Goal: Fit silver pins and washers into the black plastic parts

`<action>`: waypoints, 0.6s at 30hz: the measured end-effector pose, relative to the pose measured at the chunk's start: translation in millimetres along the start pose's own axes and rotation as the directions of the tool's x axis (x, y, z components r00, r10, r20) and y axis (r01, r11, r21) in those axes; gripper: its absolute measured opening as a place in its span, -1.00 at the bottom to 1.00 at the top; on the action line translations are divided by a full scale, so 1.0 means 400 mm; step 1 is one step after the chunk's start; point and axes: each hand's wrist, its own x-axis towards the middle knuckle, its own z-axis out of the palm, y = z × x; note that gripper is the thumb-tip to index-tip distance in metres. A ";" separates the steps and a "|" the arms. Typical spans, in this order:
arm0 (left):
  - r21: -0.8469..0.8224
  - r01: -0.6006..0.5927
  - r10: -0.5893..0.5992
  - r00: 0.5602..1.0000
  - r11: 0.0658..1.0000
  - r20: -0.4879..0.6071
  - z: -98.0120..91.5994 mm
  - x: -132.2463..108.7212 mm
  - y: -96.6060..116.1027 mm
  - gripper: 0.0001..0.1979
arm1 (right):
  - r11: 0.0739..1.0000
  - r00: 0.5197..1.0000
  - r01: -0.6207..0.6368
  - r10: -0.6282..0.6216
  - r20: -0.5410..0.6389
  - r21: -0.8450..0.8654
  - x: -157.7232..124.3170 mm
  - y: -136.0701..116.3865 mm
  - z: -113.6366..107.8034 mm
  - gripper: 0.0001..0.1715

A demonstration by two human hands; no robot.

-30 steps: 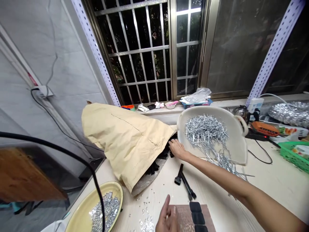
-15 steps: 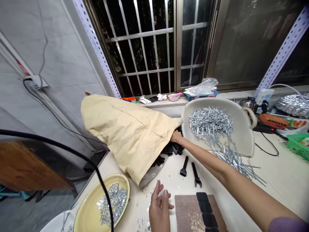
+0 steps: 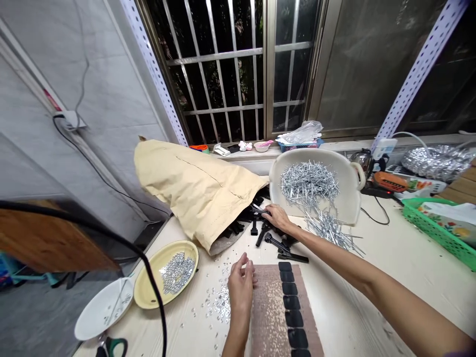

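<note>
A big tan paper sack [image 3: 201, 186] lies on its side on the table, its mouth towards me. Black plastic clamp-like parts [image 3: 269, 233] spill out of it. My right hand [image 3: 278, 218] is at the sack's mouth, fingers closed on one of these parts. Several parts lie loose below that hand, above a brown board [image 3: 269, 302]. Along the board runs a row of flat black pieces [image 3: 293, 318]. My left hand [image 3: 241, 282] hovers at the board's left edge, fingers loosely bent and apart, holding nothing. Small metal nuts or washers [image 3: 221, 302] are scattered beside it.
Long metal bolts or nails fill a pale basin [image 3: 273, 173] and spill out in a pile [image 3: 330, 230]. A yellow dish [image 3: 141, 285] of small metal pieces and a white dish [image 3: 89, 317] stand left, with scissors [image 3: 113, 347] below. A black cable [image 3: 148, 267] crosses the left foreground. A green basket [image 3: 420, 218] stands right.
My right hand has come out of the sack's mouth, and more black parts now lie on the table in front of it. The view has shifted, showing more of the board and table.
</note>
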 end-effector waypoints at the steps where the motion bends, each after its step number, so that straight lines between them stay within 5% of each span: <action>1: 0.025 -0.047 0.047 0.999 0.999 -0.005 0.002 -0.002 0.010 -0.42 | 1.000 1.000 -0.008 0.008 -0.024 0.002 -0.010 0.005 -0.018 -0.68; 4: 0.067 -0.163 0.163 0.987 0.984 0.005 0.020 -0.005 0.037 -0.50 | 0.998 0.991 -0.040 0.045 -0.124 0.039 -0.064 0.004 -0.072 -0.63; 6: 0.016 -0.134 0.133 0.989 0.991 0.058 0.047 -0.002 0.049 -0.49 | 0.990 0.987 0.033 -0.011 -0.163 0.134 -0.127 -0.015 -0.098 -0.62; 10: -0.320 0.023 0.049 0.975 0.947 0.217 0.119 0.017 0.047 -0.45 | 0.876 0.933 0.355 -0.351 -0.074 0.326 -0.260 -0.076 -0.115 -0.66; 12: -0.422 0.053 0.037 0.979 0.905 0.201 0.140 0.038 0.035 -0.45 | 0.839 0.890 0.418 -0.455 0.028 0.349 -0.277 -0.085 -0.113 -0.67; 15: -0.280 -0.030 0.044 0.998 0.960 0.045 0.138 0.082 0.021 -0.49 | 0.938 0.944 0.280 -0.308 0.118 0.201 -0.211 -0.054 -0.106 -0.61; 18: 0.141 -0.208 0.213 0.977 0.968 -0.025 0.126 0.130 0.020 -0.68 | 0.994 0.990 0.096 -0.100 0.097 0.048 -0.103 -0.009 -0.083 -0.70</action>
